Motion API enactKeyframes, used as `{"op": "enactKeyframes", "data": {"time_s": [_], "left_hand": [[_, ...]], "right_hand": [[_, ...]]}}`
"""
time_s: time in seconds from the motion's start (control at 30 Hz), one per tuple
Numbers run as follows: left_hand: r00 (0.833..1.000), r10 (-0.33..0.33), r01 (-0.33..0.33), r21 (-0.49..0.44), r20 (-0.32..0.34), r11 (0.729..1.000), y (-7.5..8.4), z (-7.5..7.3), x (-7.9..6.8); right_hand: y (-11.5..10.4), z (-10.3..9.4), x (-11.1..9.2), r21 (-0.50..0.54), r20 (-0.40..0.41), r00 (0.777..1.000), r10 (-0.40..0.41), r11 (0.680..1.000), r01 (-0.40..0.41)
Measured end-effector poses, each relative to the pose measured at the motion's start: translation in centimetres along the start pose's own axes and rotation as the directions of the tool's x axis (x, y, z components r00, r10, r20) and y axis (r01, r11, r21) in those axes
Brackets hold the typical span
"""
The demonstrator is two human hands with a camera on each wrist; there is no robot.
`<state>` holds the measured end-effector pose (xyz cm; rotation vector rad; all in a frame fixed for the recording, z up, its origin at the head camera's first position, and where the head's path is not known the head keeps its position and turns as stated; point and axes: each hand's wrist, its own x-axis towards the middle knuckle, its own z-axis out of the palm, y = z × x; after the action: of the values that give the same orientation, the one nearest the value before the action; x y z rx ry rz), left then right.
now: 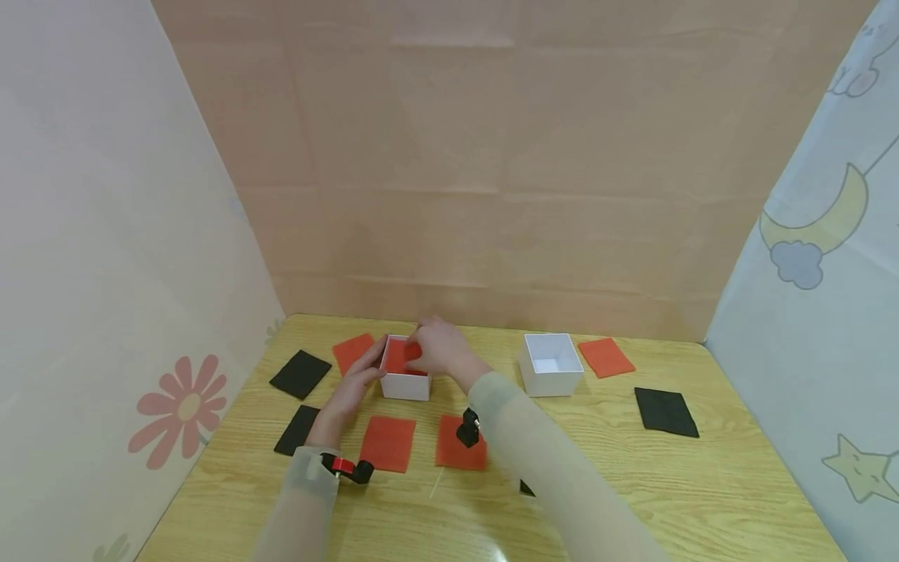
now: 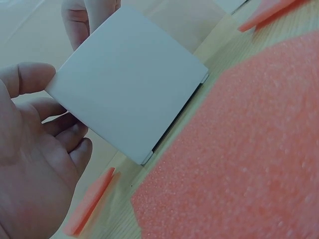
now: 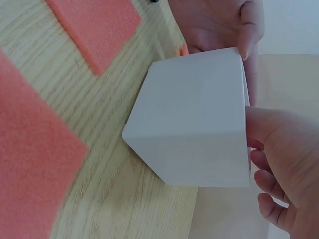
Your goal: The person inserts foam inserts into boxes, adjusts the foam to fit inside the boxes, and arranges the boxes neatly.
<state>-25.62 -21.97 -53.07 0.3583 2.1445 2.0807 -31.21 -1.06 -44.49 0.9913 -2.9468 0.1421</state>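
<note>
A white open-topped box stands at the left rear of the table, with red foam inside. My left hand holds its left side, the thumb at the near rim and the fingers along the side wall. Over the box's right edge, my right hand reaches into the opening and pinches a red foam square. The right wrist view shows the right thumb going in past the rim of the box; its fingertips inside are hidden. In the left wrist view the left fingers lie against the box's edge.
A second white box stands to the right, with nothing visible inside. Red foam squares and black squares lie around the table; my right sleeve mostly covers another black one.
</note>
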Motion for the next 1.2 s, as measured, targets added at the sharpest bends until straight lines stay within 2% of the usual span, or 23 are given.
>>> {"op": "enactKeyframes", "data": {"time_s": [0.47,0.97,1.2], "left_hand": [[1.0,-0.009,0.01,0.043,-0.011,0.999,0.15,0.05,-0.04],[1.0,-0.006,0.006,0.022,-0.006,1.0,0.2,0.18,0.16],[1.0,-0.005,0.005,0.04,-0.009,0.999,0.17,0.15,0.14]], "right_hand": [[-0.23,0.31,-0.06,-0.042,0.03,0.999,0.04,0.998,-0.039],[-0.23,0.39,0.03,-0.031,0.018,0.999,0.037,0.999,-0.036],[-0.21,0.53,0.14,-0.037,0.023,0.999,0.03,0.999,-0.03]]}}
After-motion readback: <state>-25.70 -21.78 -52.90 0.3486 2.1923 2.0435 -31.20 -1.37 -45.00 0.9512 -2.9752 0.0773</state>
